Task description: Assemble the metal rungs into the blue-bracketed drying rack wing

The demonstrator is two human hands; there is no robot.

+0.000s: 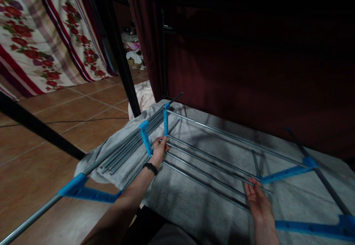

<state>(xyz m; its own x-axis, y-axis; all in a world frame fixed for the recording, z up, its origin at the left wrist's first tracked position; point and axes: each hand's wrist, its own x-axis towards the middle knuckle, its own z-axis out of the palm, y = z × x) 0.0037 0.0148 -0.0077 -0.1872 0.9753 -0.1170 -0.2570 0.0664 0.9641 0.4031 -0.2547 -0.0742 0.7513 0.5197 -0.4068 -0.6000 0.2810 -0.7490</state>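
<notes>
A partly assembled rack of grey metal tubes and blue plastic brackets (165, 121) lies across a grey blanket (191, 208). My left hand (159, 149) is closed around the left end of one thin metal rod (205, 159), close to a blue bracket (145, 138). Near the same rod's free right end, my right hand (256, 197) holds it palm up between thumb and fingers, beside another blue bracket (285, 174). That right end sticks out past my fingers. Other rods run alongside it, spanning the frame. My left fingertips partly hide the rod's left end.
Several loose grey rods (130, 145) lie bundled on the blanket at left. A blue bracket (88, 192) on a long tube extends over the tiled floor (63, 126). Black bed posts (119, 49) stand at left. A dark red curtain (235, 78) hangs behind.
</notes>
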